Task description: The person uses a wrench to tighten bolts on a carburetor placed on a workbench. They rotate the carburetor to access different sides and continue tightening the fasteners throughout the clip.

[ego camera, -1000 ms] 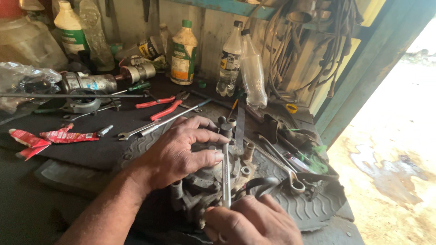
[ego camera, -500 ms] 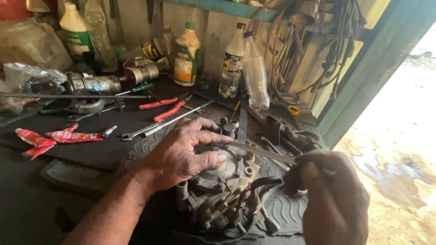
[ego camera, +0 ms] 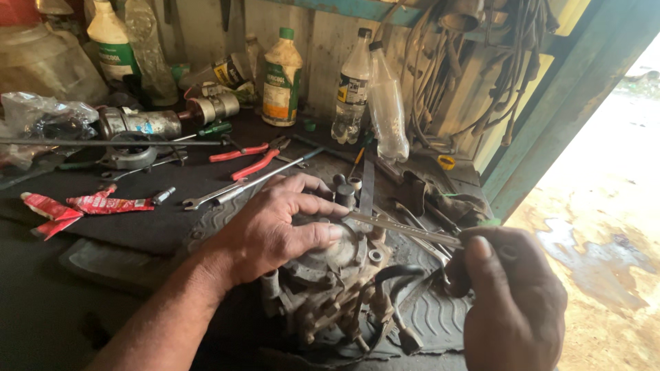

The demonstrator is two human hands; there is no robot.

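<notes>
My left hand point(ego camera: 275, 227) lies flat on top of a greasy grey metal engine part point(ego camera: 330, 288), fingers spread over its round top. The part sits on a ribbed black rubber mat point(ego camera: 433, 319) on the workbench. My right hand point(ego camera: 512, 302), to the right of the part, grips one end of a thin flat metal tool point(ego camera: 405, 229). The tool's other end reaches left to the top of the part, just by my left fingertips.
Red-handled pliers point(ego camera: 254, 158), a long spanner point(ego camera: 227, 192), a red squeezed tube point(ego camera: 103, 204) and a cylindrical motor point(ego camera: 165, 118) lie behind. Oil bottles point(ego camera: 283, 75) and clear bottles point(ego camera: 354, 86) stand at the wall; cables point(ego camera: 474, 69) hang right. The stained floor point(ego camera: 605, 227) lies beyond the bench edge.
My right hand moved from the near side of the part out to the right, swinging the flat tool from upright over the part to lying sideways. My left hand stayed on the part.
</notes>
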